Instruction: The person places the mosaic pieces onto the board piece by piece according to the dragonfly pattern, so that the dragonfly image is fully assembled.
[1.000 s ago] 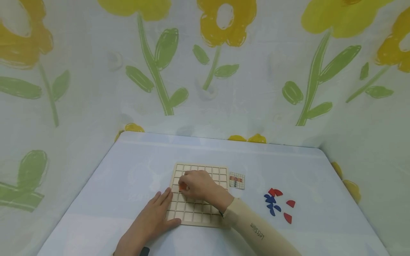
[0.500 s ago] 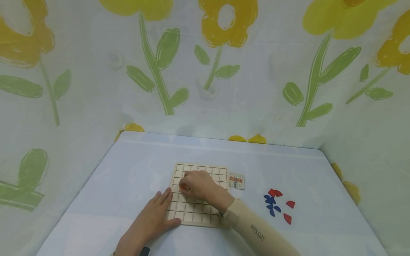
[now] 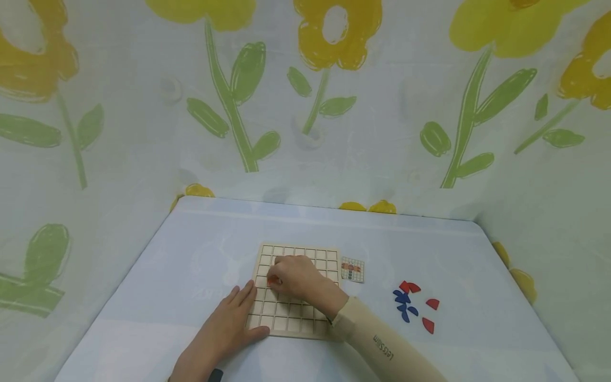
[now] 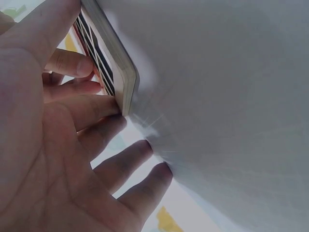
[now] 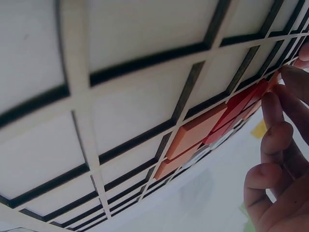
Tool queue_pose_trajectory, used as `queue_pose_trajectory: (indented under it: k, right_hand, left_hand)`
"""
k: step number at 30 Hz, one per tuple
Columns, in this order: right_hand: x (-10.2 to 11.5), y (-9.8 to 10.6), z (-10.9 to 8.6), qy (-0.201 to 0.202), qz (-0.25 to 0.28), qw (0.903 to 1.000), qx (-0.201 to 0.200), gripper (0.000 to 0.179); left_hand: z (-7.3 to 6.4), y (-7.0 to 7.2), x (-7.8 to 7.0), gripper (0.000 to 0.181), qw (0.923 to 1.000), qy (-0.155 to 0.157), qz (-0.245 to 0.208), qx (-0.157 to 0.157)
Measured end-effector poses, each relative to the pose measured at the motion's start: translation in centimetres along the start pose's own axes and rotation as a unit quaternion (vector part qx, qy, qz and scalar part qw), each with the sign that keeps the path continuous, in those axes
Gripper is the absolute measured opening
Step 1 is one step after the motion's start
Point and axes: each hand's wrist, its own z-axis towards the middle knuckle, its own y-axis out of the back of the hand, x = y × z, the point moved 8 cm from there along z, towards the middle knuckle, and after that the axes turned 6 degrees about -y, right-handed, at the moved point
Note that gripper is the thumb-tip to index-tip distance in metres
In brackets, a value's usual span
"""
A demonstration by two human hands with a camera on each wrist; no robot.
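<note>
The wooden grid board (image 3: 281, 322) lies on the table in front of me. My left hand (image 3: 228, 322) rests at its near left corner, fingers straight along the left side and thumb at the front edge; the left wrist view shows the board's corner (image 4: 126, 87) by those fingers. Over the board, my right hand (image 3: 297, 277) pinches a small orange tile (image 5: 274, 79) between thumb and fingertips at a cell on the left. Beside it, red tiles (image 5: 236, 108) and orange tiles (image 5: 198, 129) sit in cells, mostly hidden by the hand in the head view.
A small pattern card (image 3: 353, 269) lies against the board's right side. Farther right are several loose blue pieces (image 3: 402, 298) and red quarter-circle pieces (image 3: 428, 325) on the white table (image 3: 200, 249). A flower-printed cloth (image 3: 372, 122) surrounds the table.
The right fingers have shifted slightly around the orange tile, which shows less than a second ago. The left hand and the board keep their places.
</note>
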Motion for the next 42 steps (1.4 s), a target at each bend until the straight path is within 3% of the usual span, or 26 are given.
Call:
queue_pose_trajectory:
  k: [14, 22, 30, 37, 42]
  right_hand:
    - [-0.5, -0.2, -0.1, -0.013, 0.028, 0.9995, 0.007, 0.008]
    - [-2.1, 2.5, -1.5, -0.031, 0.058, 0.9974, -0.028, 0.022]
    - [-5.2, 5.7, -5.1, -0.067, 0.112, 0.9872, -0.091, 0.026]
    - [-9.3, 6.5, -9.3, -0.124, 0.068, 0.9802, -0.139, 0.033]
    - [-11.9, 6.9, -12.7, -0.114, 0.071, 0.9760, -0.171, 0.034]
  left_hand:
    - [0.1, -0.2, 0.2, 0.095, 1.0000, 0.004, -0.006, 0.005]
    - [0.1, -0.1, 0.1, 0.096, 0.9999, 0.008, 0.004, 0.006]
    - [0.3, -0.1, 0.1, 0.097, 0.9996, 0.020, 0.012, 0.013]
    - [0.4, -0.2, 0.2, 0.099, 0.9994, 0.023, 0.021, 0.017]
    - [0.6, -0.4, 0.3, 0.101, 0.9992, 0.022, 0.027, 0.019]
